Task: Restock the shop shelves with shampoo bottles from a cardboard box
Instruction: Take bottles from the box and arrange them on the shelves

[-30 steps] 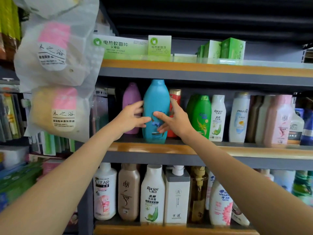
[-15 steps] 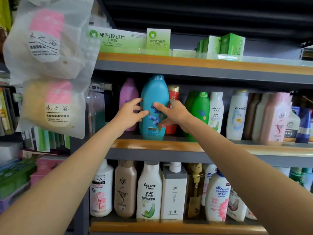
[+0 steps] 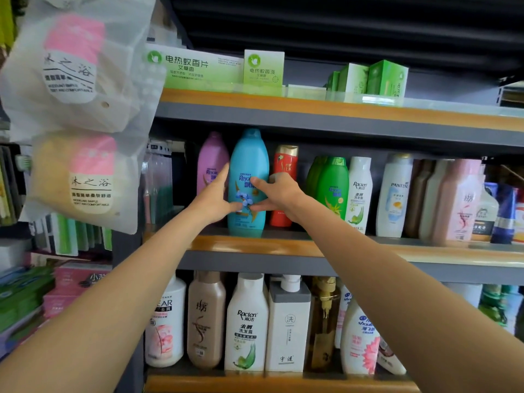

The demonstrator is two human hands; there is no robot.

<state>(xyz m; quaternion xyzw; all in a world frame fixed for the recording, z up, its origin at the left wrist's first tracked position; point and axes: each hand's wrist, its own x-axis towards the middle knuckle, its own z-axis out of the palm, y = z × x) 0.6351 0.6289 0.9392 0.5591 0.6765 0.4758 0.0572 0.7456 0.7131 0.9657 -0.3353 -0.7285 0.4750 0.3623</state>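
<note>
The blue Rejoice shampoo bottle, held by both hands near the middle shelf's front edge, could be tipped into the red bottle if released crooked.

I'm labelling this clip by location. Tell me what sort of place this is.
Most likely a small shop's toiletries aisle. Tiered shelves hold many brands of shampoo, green boxes sit on top, and both hands set a blue bottle into the row.
</note>
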